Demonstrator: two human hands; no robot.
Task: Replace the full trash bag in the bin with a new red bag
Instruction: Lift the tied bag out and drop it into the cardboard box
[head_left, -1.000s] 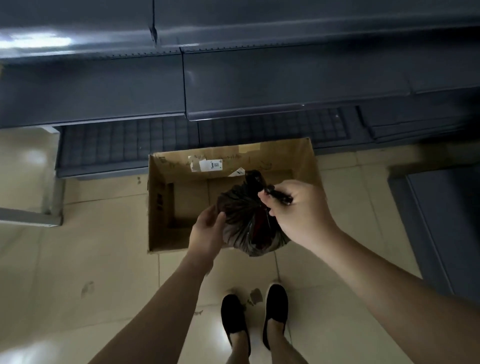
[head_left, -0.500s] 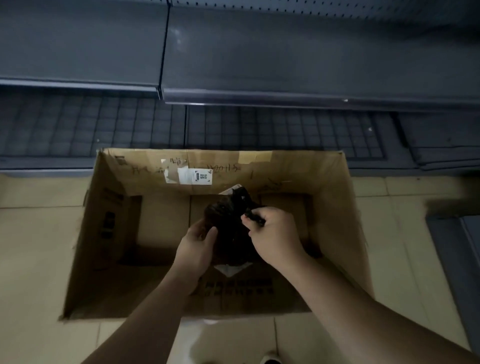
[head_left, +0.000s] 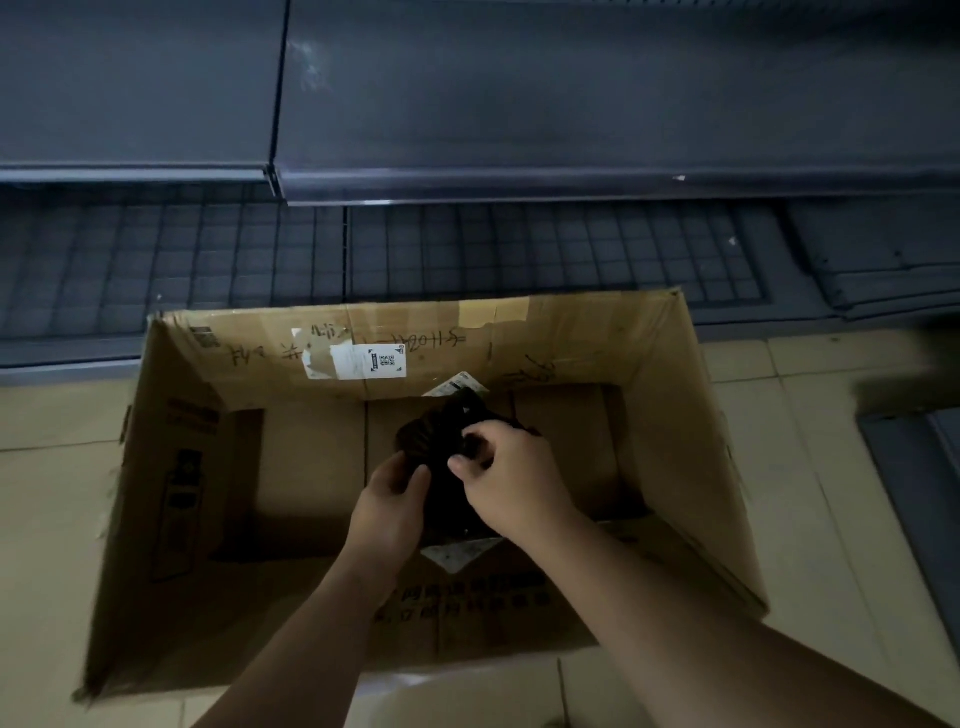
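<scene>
A full dark trash bag (head_left: 441, 441), tied at the top, sits low inside a large open cardboard box (head_left: 675, 415) on the floor. My right hand (head_left: 511, 480) grips the bag's knotted top from the right. Pressed against the bag's left side is my left hand (head_left: 392, 501), fingers curled around it. Much of the bag is hidden behind both hands. No red bag and no bin are in view.
Dark grey metal shelving (head_left: 519, 130) with wire grid panels (head_left: 208, 260) runs along the far side of the box. Beige floor tiles (head_left: 52, 467) surround the box. A dark grey panel (head_left: 914, 478) lies at the right edge.
The bag has gone down from above the box's front edge into the box, both hands with it. The view has moved closer over the box, and my feet are out of frame.
</scene>
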